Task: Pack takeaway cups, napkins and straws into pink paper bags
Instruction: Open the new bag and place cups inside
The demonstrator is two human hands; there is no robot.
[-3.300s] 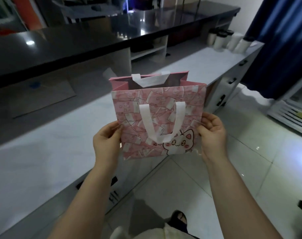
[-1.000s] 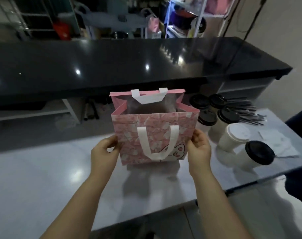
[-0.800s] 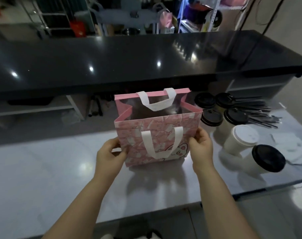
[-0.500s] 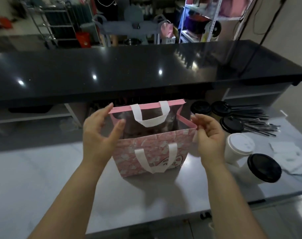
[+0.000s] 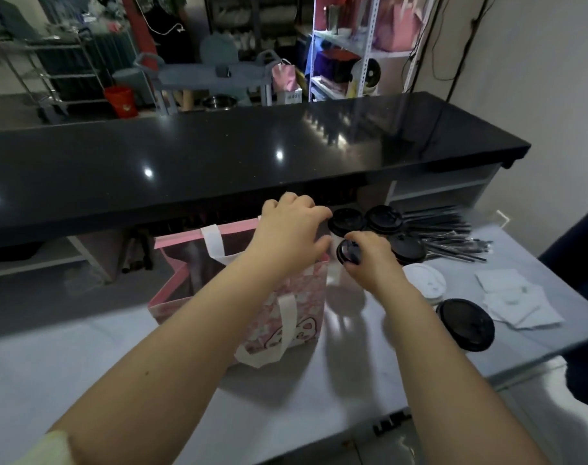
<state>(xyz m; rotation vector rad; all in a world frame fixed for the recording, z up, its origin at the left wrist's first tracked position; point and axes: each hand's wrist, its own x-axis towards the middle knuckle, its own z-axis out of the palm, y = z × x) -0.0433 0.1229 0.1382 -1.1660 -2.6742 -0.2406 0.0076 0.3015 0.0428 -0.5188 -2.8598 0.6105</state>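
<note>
The pink bag (image 5: 306, 293) stands upright and open on the grey counter (image 5: 84, 364), its white handles hanging down, the cartoon face on its front turned toward the person.

The left hand (image 5: 287, 236) hangs over the bag's right rim, knuckles up and fingers (image 5: 314, 214) bent. The fingertips are just beside the nearest black lid. I cannot tell whether they hold or touch anything.

The right hand (image 5: 373, 263) grips 1 tilted cup (image 5: 348, 252) just beside the bag's right edge. Its fingers are curled round the cup's white body, and the black lid faces left toward the bag's mouth. The cup is outside the bag, and its base is hidden behind the hand.

5 more cups stand on the counter to the right of the bag:
- 2 black-lidded rear cups (image 5: 385, 219) side by side under the edge of the black upper counter (image 5: 219, 156).
- 1 black-lidded middle cup (image 5: 408, 249) just behind the right hand.
- 1 white-lidded cup (image 5: 423, 283) nearer the person.
- 1 black-lidded front cup (image 5: 465, 323) nearest the counter's edge.

A loose pile of black straws (image 5: 447, 236) lies behind and to the right of the cups. A few white napkins (image 5: 514, 300) lie overlapping at the counter's right end. The inside of the bag is partly hidden by the left forearm, and the part that shows is dark.
</note>
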